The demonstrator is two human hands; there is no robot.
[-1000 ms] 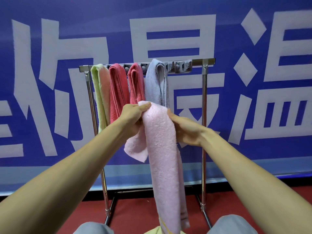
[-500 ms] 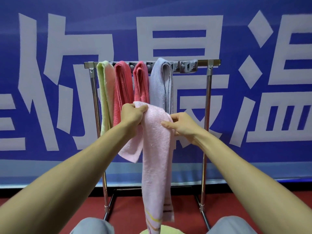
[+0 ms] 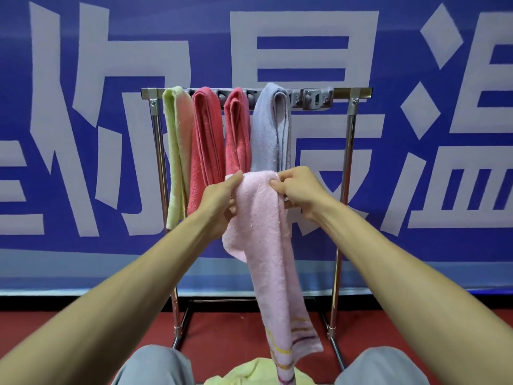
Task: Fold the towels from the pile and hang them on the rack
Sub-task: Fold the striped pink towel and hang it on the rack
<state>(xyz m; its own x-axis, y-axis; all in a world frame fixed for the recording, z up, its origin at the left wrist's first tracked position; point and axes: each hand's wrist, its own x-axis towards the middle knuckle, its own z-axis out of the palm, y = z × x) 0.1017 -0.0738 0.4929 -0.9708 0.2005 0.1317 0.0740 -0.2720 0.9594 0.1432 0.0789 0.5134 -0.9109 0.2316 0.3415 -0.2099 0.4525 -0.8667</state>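
Holds up one pink towel (image 3: pixel 263 245) in the middle, in front of one metal rack (image 3: pixel 350 151). Grips the towel's top at 9 o'clock with the left hand (image 3: pixel 219 201), fingers curled round the cloth. Pinches the top at 3 o'clock with the right hand (image 3: pixel 299 190). Lets the long end hang down toward 6 o'clock. Has four towels on the rack bar at 12 o'clock: one green towel (image 3: pixel 175 151), two red towels (image 3: pixel 206 140), one blue towel (image 3: pixel 268 129). Has one yellow towel (image 3: pixel 249 370) at 6 o'clock, between two grey knees (image 3: pixel 155 365).
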